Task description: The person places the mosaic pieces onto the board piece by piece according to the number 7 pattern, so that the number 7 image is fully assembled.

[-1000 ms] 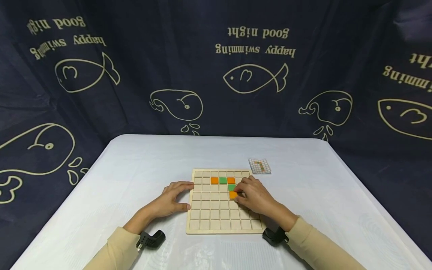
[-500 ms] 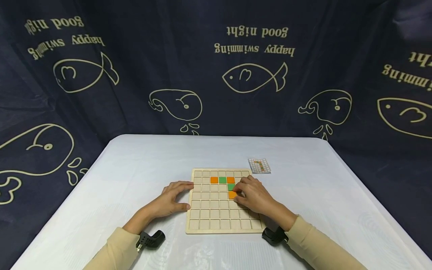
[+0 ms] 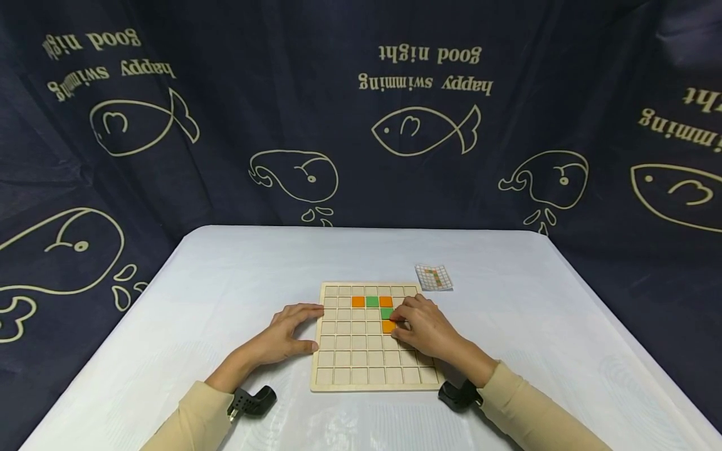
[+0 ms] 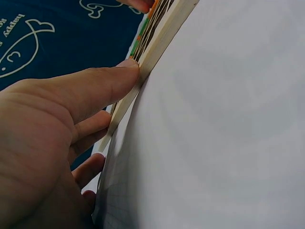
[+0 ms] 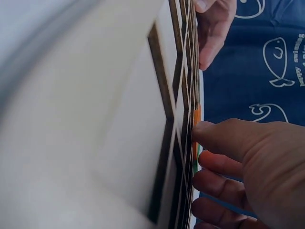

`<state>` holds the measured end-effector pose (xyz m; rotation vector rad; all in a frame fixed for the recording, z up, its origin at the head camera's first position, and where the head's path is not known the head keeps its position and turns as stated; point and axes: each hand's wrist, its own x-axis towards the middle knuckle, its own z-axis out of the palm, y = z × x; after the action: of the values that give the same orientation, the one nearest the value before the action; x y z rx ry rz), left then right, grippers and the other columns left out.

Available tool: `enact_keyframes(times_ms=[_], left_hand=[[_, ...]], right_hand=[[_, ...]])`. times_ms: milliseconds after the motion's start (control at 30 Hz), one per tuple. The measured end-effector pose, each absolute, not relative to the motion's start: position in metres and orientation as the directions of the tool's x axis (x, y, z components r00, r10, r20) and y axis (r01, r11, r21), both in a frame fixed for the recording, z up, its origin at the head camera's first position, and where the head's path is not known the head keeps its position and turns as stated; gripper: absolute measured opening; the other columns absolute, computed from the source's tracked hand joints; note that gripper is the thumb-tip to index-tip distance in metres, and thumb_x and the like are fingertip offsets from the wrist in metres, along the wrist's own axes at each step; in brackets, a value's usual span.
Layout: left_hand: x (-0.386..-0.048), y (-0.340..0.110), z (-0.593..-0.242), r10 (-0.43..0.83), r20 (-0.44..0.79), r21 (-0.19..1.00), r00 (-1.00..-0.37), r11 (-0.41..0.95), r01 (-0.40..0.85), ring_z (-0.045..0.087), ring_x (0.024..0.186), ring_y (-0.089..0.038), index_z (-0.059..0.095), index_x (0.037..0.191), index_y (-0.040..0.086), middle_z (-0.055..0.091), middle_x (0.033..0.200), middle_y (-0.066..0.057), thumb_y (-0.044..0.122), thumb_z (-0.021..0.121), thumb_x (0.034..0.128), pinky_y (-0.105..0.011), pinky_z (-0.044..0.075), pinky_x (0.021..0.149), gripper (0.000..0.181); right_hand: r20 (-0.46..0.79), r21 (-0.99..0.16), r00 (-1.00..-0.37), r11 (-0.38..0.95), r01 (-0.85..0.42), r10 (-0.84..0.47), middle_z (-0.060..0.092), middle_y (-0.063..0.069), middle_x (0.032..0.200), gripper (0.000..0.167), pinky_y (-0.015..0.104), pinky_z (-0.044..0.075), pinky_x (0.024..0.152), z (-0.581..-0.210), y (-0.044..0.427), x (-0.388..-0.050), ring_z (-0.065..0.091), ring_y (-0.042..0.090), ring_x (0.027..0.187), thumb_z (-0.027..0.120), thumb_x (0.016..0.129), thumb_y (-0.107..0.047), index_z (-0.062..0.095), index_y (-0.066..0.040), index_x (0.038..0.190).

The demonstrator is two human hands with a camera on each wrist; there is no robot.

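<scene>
Left hand (image 3: 281, 337) rests spread against the board (image 3: 343, 359); right hand (image 3: 429, 327) pinches the nearest orange tile (image 3: 387, 327) between thumb and forefinger. It looks light and stiff from here, best taken by opposite edges.

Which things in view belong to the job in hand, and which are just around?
Likely the job:
wooden grid board, left hand at its edge
orange tiles, right hand touching the nearest
green tiles
card with similar pattern

Likely just around:
white table cover
fish-print curtain
black wrist devices
</scene>
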<state>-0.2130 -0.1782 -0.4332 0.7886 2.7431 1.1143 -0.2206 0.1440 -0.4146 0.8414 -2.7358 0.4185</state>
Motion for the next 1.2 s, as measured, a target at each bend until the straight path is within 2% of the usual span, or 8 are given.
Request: enact_keyframes(times_ms=[467, 600, 700, 800, 900, 1000, 1067, 1200], left_hand=[[-0.214, -0.178, -0.434, 0.483, 0.105, 0.678, -0.869, 0.605, 0.418, 0.031, 0.136, -0.030, 0.049, 0.136, 0.015, 0.040, 0.147, -0.003, 0.029, 0.074, 0.0792, -0.055, 0.020, 0.108, 0.064], [-0.213, -0.178, -0.435, 0.484, 0.110, 0.676, -0.868, 0.604, 0.422, 0.031, 0.136, -0.030, 0.049, 0.136, 0.015, 0.040, 0.147, -0.003, 0.029, 0.073, 0.0791, -0.055, 0.020, 0.108, 0.064], [-0.213, -0.178, -0.434, 0.487, 0.116, 0.675, -0.866, 0.601, 0.429, 0.031, 0.136, -0.030, 0.049, 0.136, 0.014, 0.040, 0.147, -0.003, 0.028, 0.073, 0.0791, -0.055, 0.020, 0.108, 0.063], [-0.213, -0.178, -0.434, 0.488, 0.118, 0.676, -0.865, 0.598, 0.430, 0.031, 0.136, -0.030, 0.050, 0.136, 0.014, 0.040, 0.147, -0.004, 0.027, 0.073, 0.0791, -0.055, 0.020, 0.107, 0.063], [-0.212, -0.178, -0.433, 0.487, 0.115, 0.675, -0.866, 0.601, 0.428, 0.031, 0.136, -0.030, 0.050, 0.136, 0.014, 0.040, 0.147, -0.003, 0.027, 0.073, 0.0791, -0.055, 0.020, 0.107, 0.063], [-0.212, -0.178, -0.433, 0.484, 0.112, 0.676, -0.868, 0.602, 0.424, 0.031, 0.136, -0.030, 0.050, 0.136, 0.014, 0.040, 0.147, -0.003, 0.027, 0.073, 0.0790, -0.056, 0.021, 0.107, 0.063], [-0.212, -0.178, -0.433, 0.484, 0.113, 0.676, -0.868, 0.603, 0.424, 0.031, 0.136, -0.030, 0.050, 0.136, 0.014, 0.040, 0.147, -0.003, 0.027, 0.074, 0.0789, -0.056, 0.021, 0.107, 0.063], [-0.212, -0.178, -0.433, 0.485, 0.118, 0.671, -0.866, 0.604, 0.430, 0.031, 0.136, -0.030, 0.050, 0.136, 0.013, 0.040, 0.147, -0.003, 0.027, 0.074, 0.0788, -0.055, 0.021, 0.107, 0.063]], right_hand=[[0.344, -0.222, -0.797, 0.782, -0.582, -0.496, 0.061, -0.006, 0.086, 0.022, 0.027, 0.039, 0.071, -0.407, 0.151, -0.222, 0.044, 0.007, 0.076, 0.076, 0.078, -0.027, 0.072, -0.015, 0.096], [0.362, -0.247, -0.798, 0.775, -0.581, -0.483, 0.063, -0.002, 0.088, 0.024, 0.040, 0.045, 0.090, -0.404, 0.157, -0.224, 0.053, 0.013, 0.082, 0.076, 0.077, -0.023, 0.071, -0.011, 0.097], [0.370, -0.257, -0.804, 0.780, -0.570, -0.465, 0.064, -0.001, 0.089, 0.024, 0.053, 0.038, 0.104, -0.402, 0.162, -0.225, 0.056, 0.017, 0.086, 0.077, 0.077, -0.022, 0.071, -0.010, 0.096], [0.359, -0.267, -0.822, 0.795, -0.544, -0.442, 0.063, -0.001, 0.090, 0.025, 0.055, 0.034, 0.107, -0.400, 0.168, -0.226, 0.055, 0.017, 0.087, 0.076, 0.077, -0.022, 0.071, -0.010, 0.098], [0.343, -0.274, -0.837, 0.807, -0.523, -0.426, 0.064, 0.000, 0.092, 0.026, 0.050, 0.038, 0.103, -0.399, 0.173, -0.228, 0.054, 0.015, 0.085, 0.075, 0.078, -0.022, 0.070, -0.010, 0.100], [0.340, -0.272, -0.845, 0.816, -0.510, -0.414, 0.064, 0.001, 0.093, 0.026, 0.043, 0.043, 0.090, -0.399, 0.179, -0.229, 0.052, 0.015, 0.084, 0.075, 0.078, -0.022, 0.070, -0.009, 0.100], [0.341, -0.268, -0.848, 0.823, -0.501, -0.405, 0.063, 0.001, 0.092, 0.026, 0.037, 0.041, 0.080, -0.399, 0.183, -0.230, 0.048, 0.015, 0.082, 0.075, 0.078, -0.022, 0.070, -0.009, 0.099], [0.341, -0.262, -0.856, 0.836, -0.483, -0.388, 0.062, 0.000, 0.088, 0.027, 0.033, 0.037, 0.074, -0.400, 0.192, -0.231, 0.043, 0.014, 0.077, 0.076, 0.077, -0.022, 0.070, -0.008, 0.099]])
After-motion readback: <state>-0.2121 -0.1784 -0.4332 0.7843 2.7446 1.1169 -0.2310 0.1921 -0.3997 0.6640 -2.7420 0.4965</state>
